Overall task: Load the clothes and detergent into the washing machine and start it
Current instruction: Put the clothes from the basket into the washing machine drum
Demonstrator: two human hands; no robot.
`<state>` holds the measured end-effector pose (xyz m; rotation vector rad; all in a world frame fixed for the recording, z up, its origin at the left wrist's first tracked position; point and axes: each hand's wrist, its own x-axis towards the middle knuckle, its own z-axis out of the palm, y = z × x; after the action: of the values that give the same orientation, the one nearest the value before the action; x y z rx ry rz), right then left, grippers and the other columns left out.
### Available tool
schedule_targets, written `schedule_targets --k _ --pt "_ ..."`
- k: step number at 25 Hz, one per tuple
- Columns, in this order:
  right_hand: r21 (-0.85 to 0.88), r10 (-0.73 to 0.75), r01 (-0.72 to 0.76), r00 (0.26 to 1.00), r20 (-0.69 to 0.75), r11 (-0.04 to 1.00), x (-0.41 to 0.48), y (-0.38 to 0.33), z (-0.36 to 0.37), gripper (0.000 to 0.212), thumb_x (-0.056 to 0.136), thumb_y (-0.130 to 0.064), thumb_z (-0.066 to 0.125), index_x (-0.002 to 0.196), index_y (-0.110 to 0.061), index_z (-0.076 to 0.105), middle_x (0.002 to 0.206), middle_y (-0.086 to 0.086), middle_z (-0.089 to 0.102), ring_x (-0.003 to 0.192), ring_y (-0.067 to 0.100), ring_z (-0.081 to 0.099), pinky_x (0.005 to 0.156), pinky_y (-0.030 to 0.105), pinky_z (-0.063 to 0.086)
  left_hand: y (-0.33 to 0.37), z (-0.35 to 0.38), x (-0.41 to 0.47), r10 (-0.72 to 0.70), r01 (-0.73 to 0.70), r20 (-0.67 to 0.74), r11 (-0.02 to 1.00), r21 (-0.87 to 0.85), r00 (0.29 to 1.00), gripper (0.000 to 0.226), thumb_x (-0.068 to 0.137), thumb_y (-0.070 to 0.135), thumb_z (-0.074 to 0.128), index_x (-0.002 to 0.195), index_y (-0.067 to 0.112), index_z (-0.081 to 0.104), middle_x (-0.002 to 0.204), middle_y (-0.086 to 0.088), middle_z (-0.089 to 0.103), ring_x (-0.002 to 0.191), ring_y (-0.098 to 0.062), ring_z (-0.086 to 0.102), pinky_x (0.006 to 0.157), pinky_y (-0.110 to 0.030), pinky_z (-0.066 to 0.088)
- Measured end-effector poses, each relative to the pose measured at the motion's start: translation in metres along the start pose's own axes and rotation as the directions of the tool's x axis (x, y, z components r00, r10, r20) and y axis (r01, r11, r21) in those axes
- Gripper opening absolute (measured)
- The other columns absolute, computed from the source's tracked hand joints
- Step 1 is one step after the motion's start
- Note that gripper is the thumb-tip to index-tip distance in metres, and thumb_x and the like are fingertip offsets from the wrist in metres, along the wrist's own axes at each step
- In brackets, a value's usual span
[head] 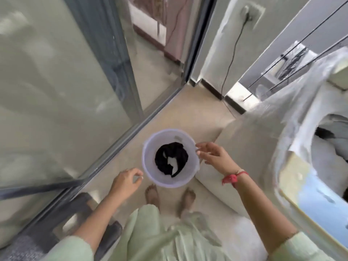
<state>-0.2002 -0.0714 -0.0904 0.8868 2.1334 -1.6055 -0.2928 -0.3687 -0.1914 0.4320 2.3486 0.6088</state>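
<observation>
A pale lilac bucket stands on the floor in front of my feet, with a black garment and a bit of white cloth in its bottom. My right hand hovers at the bucket's right rim, fingers spread, touching or almost touching the edge. Just left of the bucket my left hand is loosely curled and holds nothing. The white top-loading washing machine stands at the right under a clear plastic cover, its drum opening showing dark and grey clothes inside.
A glass sliding door with a grey frame runs along the left. A black power cord hangs from a wall socket at the back. A white box or step sits beside the machine's base. My bare feet stand behind the bucket.
</observation>
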Motion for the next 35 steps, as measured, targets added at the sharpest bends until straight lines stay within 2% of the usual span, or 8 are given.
schedule_targets --k 10,16,19,22,24,26,30,35 --pt "-0.424 0.350 -0.340 0.935 -0.058 0.839 0.227 0.233 0.156 0.045 0.085 -0.013 0.059 0.129 -0.011 0.049 0.128 0.014 0.047 0.117 0.032 0.050 0.101 0.036 0.039 -0.069 0.194 0.201 -0.033 -0.050 0.502 0.988 0.149 0.864 0.022 0.090 0.018 0.050 0.110 0.011 0.055 0.110 -0.006 0.060 0.103 -0.029 0.056 0.081 -0.033 0.046" --pt "-0.330 0.424 -0.497 0.864 -0.270 0.803 0.344 0.353 0.181 0.091 0.081 -0.023 0.069 0.150 -0.017 0.009 0.143 0.017 0.033 0.128 0.039 0.039 0.106 0.047 0.038 -0.112 0.311 0.303 -0.107 0.043 0.250 0.967 0.250 0.962 0.054 0.086 0.024 0.059 0.134 0.015 0.035 0.125 -0.011 0.044 0.110 -0.032 0.049 0.085 -0.042 0.043" --pt "-0.338 0.352 -0.472 0.864 -0.359 0.814 0.367 0.385 0.185 0.069 0.088 -0.030 0.059 0.145 -0.022 0.022 0.134 0.013 0.044 0.114 0.036 0.051 0.093 0.044 0.047 -0.122 0.338 0.337 -0.048 0.002 0.169 0.965 0.264 0.984 0.088 0.082 0.029 0.068 0.148 0.025 0.010 0.148 -0.011 0.021 0.128 -0.032 0.036 0.100 -0.045 0.036" --pt "-0.251 0.256 -0.392 0.860 -0.441 0.885 0.369 0.376 0.177 0.026 0.091 -0.008 0.041 0.112 -0.012 0.056 0.106 0.009 0.061 0.088 0.026 0.055 0.074 0.030 0.043 -0.115 0.345 0.354 0.098 -0.138 0.150 0.947 0.289 0.984 0.083 0.080 0.033 0.070 0.146 0.034 0.019 0.154 -0.011 0.013 0.133 -0.033 0.032 0.106 -0.048 0.032" --pt "-0.079 0.210 -0.278 0.856 -0.472 0.957 0.352 0.348 0.165 0.020 0.090 -0.003 0.041 0.089 -0.014 0.058 0.083 -0.001 0.058 0.075 0.015 0.048 0.070 0.023 0.040 -0.099 0.336 0.354 0.173 -0.195 0.137 0.967 0.163 0.975 0.042 0.086 0.026 0.063 0.126 0.026 0.052 0.145 -0.010 0.034 0.126 -0.034 0.039 0.102 -0.049 0.036" --pt "0.006 0.140 -0.157 0.861 -0.490 0.988 0.326 0.311 0.150 0.022 0.090 -0.004 0.045 0.073 -0.016 0.049 0.068 -0.005 0.048 0.065 0.009 0.042 0.061 0.018 0.036 -0.078 0.313 0.345 0.171 -0.171 0.077 0.985 -0.006 0.982 0.019 0.091 0.016 0.049 0.107 0.015 0.057 0.118 -0.011 0.056 0.106 -0.035 0.051 0.088 -0.048 0.043" --pt "0.028 0.010 0.008 0.813 -0.582 1.000 0.254 0.224 0.107 0.028 0.088 -0.007 0.055 0.065 -0.021 0.048 0.075 -0.001 0.045 0.072 0.010 0.043 0.065 0.015 0.036 -0.025 0.228 0.292 0.268 -0.280 -0.123 0.955 -0.095 0.956 0.022 0.087 0.019 0.036 0.096 0.006 0.052 0.079 -0.015 0.061 0.075 -0.037 0.053 0.064 -0.042 0.041" --pt "0.046 -0.109 0.167 0.805 -0.583 0.985 0.162 0.096 0.044 0.041 0.088 -0.011 0.055 0.060 -0.027 0.030 0.052 -0.012 0.029 0.052 0.002 0.028 0.050 0.016 0.025 0.052 0.079 0.219 0.516 -0.500 -0.341 0.855 0.139 0.786 0.029 0.088 0.032 0.044 0.081 0.007 0.059 0.062 -0.008 0.059 0.071 -0.032 0.055 0.065 -0.037 0.038"
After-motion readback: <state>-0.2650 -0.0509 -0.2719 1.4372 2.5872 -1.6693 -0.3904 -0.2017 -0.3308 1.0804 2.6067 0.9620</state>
